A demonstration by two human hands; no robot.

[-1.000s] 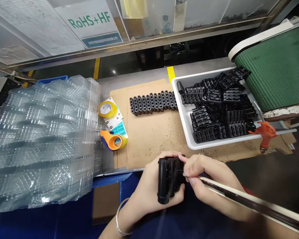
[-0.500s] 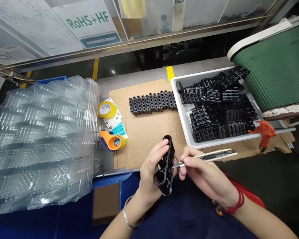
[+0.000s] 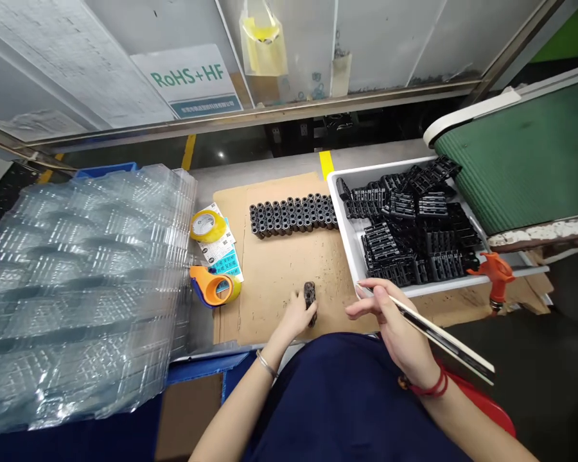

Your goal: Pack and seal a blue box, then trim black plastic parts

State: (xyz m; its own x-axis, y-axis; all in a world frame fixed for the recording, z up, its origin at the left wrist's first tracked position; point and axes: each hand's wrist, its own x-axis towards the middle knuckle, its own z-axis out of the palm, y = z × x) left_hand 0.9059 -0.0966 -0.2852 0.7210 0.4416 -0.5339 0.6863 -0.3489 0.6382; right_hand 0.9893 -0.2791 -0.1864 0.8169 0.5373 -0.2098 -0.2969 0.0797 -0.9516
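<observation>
My left hand (image 3: 295,316) is closed around a black molded plastic part (image 3: 310,295) with round openings, low over the front of the cardboard sheet (image 3: 270,276); whether the part touches the sheet I cannot tell. To the right, my right hand (image 3: 401,324) grips a slim utility knife (image 3: 446,337) with a pale handle, its long end slanting down to the right past the wrist. Farther back on the cardboard, similar black parts (image 3: 291,215) stand side by side in a row with their round openings facing up.
A white tray (image 3: 347,247) piled with black plastic parts (image 3: 402,218) stands at right, an orange-handled tool (image 3: 497,277) at its front corner. A green conveyor belt (image 3: 534,154) lies beyond. Left are stacked clear plastic trays (image 3: 91,276), yellow tape (image 3: 207,226) and an orange tape dispenser (image 3: 214,286).
My left hand has lowered the black part toward the cardboard, away from the knife. My right hand has moved apart to the right, and the knife now slants downward. The view has tilted up.
</observation>
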